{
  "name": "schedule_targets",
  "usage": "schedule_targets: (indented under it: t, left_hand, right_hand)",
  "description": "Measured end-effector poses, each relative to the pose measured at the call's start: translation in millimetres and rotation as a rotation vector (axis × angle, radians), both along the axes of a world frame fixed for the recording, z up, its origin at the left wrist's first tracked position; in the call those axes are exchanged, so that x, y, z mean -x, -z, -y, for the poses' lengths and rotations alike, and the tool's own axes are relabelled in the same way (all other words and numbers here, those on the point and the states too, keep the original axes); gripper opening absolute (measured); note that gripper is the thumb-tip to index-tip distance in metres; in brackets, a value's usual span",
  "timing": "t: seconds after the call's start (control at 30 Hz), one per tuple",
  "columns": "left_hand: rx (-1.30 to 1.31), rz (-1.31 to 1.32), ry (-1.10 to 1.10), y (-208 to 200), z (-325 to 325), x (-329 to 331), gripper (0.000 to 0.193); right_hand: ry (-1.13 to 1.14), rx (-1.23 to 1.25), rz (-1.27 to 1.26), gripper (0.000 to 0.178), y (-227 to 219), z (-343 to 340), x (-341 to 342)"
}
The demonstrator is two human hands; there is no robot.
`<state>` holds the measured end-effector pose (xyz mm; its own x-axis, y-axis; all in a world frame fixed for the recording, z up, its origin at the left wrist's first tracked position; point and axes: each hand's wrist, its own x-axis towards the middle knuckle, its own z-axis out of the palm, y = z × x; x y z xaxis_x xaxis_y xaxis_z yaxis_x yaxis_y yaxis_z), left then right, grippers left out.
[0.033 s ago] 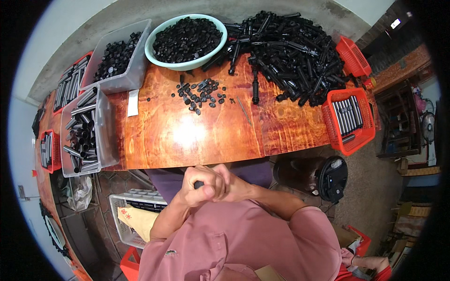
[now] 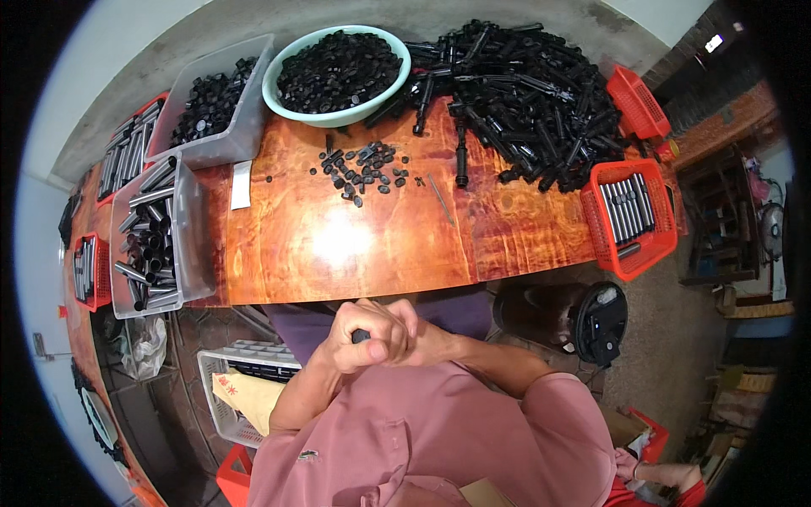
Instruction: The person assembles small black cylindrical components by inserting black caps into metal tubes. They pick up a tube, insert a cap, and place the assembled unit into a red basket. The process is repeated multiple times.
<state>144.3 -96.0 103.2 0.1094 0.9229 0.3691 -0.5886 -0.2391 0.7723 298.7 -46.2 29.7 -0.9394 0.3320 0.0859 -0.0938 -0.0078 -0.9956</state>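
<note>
In front of my chest, just off the near edge of the table, both hands are pressed together. My left hand [image 2: 369, 331] is closed around a black tube [image 2: 360, 336], whose dark round end pokes out beside the thumb. My fingers hide the rest of it. My right hand [image 2: 422, 340] is clasped against the left with its fingers curled; what lies inside that grip cannot be seen. Beyond them on the tabletop lie scattered small black caps [image 2: 358, 172] and a thin metal rod [image 2: 441, 199].
The wooden table [image 2: 405, 253] bears a pale green basin [image 2: 268, 84] of black caps and a heap of black tubular parts [image 2: 541, 101]. Clear bins [image 2: 201, 253] stand left, a red basket [image 2: 625, 264] of tubes right. A lidded bin [image 2: 541, 317] is on the floor. Another person's arm [image 2: 672, 475] shows lower right.
</note>
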Motion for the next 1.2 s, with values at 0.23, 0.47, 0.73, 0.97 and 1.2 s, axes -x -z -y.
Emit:
schedule_targets:
  t: [0.23,0.47,0.73,0.97,1.2]
  left_hand:
    - [0.207,0.176,-0.066,25,-18,-1,0.056]
    - [0.300,-0.354,-0.063,11,-10,2,0.032]
    - [0.202,-0.533,-0.229,12,-9,8,0.034]
    - [0.264,-0.382,-0.227,19,-8,12,0.036]
    - [0.291,-0.201,-0.424,21,-12,-2,0.029]
  right_hand:
    - [-0.190,0.699,0.238,0.026,-3,-19,4]
    - [-0.138,0.462,0.025,0.025,14,-38,-4]
    - [0.049,0.133,0.071,0.051,14,-44,-1]
    - [0.194,0.148,0.020,0.043,22,-43,2]
    - [0.392,-0.099,0.129,0.030,13,-33,7]
